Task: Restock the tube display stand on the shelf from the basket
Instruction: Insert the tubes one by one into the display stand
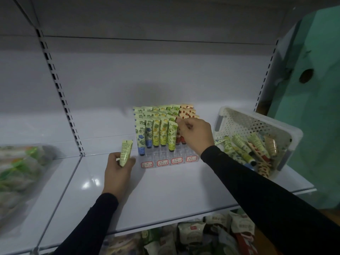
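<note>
A clear tube display stand (168,161) with red-framed labels sits mid-shelf, filled with rows of blue, yellow, green and red patterned tubes. My left hand (117,170) grips a pale green tube (125,152) upright just left of the stand. My right hand (195,134) reaches over the stand's right side and pinches the top of a red-patterned tube (178,138) in the front row. A white perforated basket (239,122) stands at the right on the shelf, holding several loose tubes (255,150).
The white shelf (165,196) has a slotted upright (60,92) at the left and another at the right. Bagged goods (20,172) lie on the neighbouring shelf to the left. Snack packets (198,234) fill the shelf below. A green wall (316,107) rises behind the basket.
</note>
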Demonstrator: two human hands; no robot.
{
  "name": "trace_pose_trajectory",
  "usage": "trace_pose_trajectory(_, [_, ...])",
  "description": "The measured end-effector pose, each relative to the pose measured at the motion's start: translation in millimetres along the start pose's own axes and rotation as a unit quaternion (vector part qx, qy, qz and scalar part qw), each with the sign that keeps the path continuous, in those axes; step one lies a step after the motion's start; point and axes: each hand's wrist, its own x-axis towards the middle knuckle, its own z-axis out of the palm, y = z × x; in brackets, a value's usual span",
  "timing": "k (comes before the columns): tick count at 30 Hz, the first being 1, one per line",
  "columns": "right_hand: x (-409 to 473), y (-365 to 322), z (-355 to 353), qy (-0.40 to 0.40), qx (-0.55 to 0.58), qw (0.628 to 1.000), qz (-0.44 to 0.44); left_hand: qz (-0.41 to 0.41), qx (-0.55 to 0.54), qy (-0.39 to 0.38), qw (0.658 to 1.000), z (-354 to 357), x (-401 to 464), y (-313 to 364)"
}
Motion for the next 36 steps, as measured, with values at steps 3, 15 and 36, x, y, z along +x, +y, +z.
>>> trace_pose_trajectory(3, [-5,2,-5,0.018,0.002,1.0,0.002,0.021,0.011,-0.004,1.0,-2,-2,3])
trace_pose_trajectory(15, [-31,-15,-16,-0.113,0.157,0.981,0.019,-0.04,-0.128,-0.234,0.963,17,-32,60])
trace_pose_trajectory(36, [-28,-16,-16,-0.197,0.285,0.929,0.131,-0.083,-0.122,-0.274,0.95,29,-40,57])
